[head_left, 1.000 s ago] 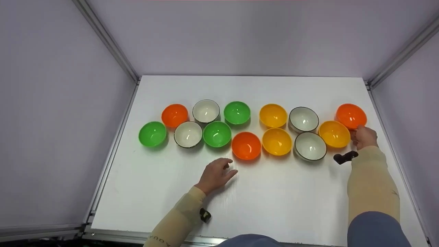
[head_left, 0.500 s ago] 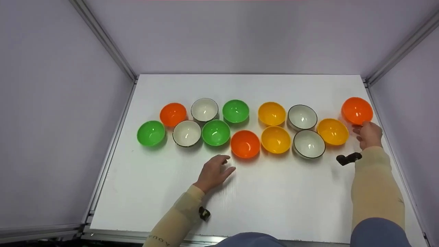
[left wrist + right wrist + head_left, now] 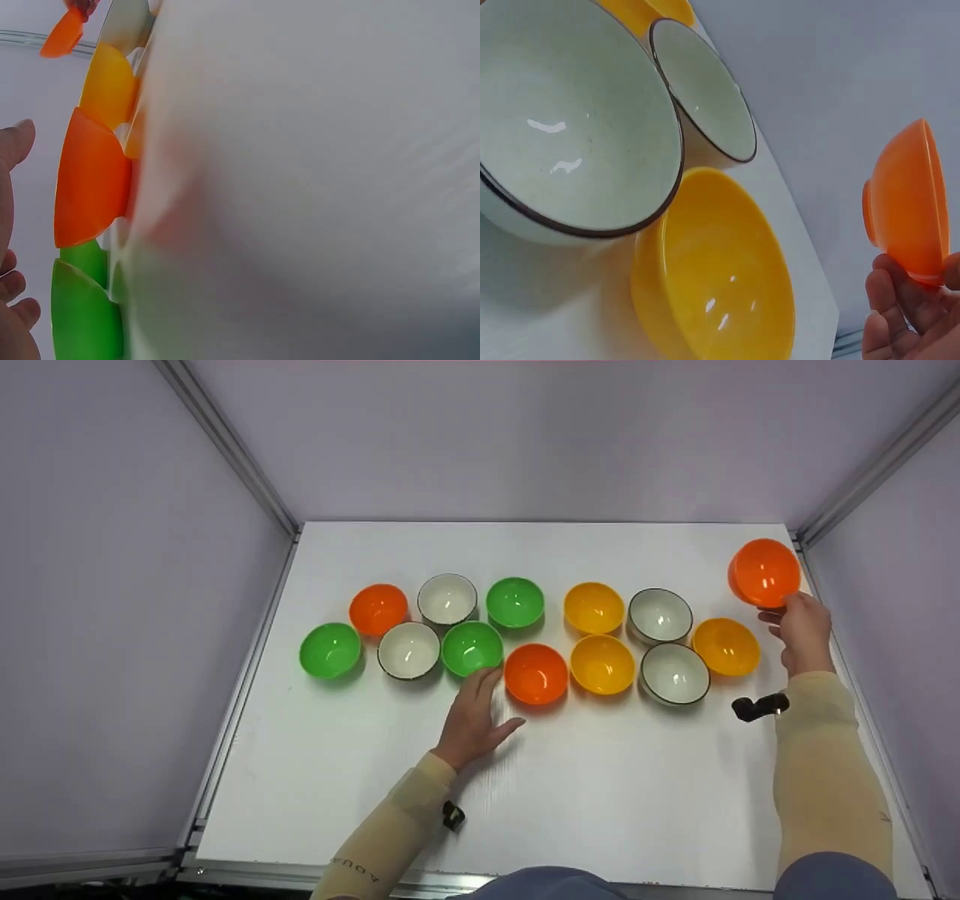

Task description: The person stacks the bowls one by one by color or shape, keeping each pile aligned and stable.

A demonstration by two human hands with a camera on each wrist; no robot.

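Note:
At the far right my right hand (image 3: 801,626) grips an orange bowl (image 3: 763,572) by its rim and holds it tilted above the white table (image 3: 600,787). In the right wrist view its fingers (image 3: 889,300) curl under that orange bowl (image 3: 907,202), above a yellow bowl (image 3: 720,277). My left hand (image 3: 474,712) lies flat on the table, its straight fingers reaching the gap between a green bowl (image 3: 472,649) and another orange bowl (image 3: 535,673). The left wrist view shows that orange bowl (image 3: 90,184) and the green bowl (image 3: 82,315) close by.
Two loose rows of bowls cross the table: green (image 3: 330,650), orange (image 3: 378,608), white (image 3: 409,650), yellow (image 3: 602,664), white (image 3: 674,673), yellow (image 3: 725,646) and several more. Grey walls and metal frame posts (image 3: 225,442) close in the left, back and right sides.
My right hand has lifted the far-right orange bowl off the table, up and back. My left hand has slid forward, fingers straightened towards the green and orange bowls.

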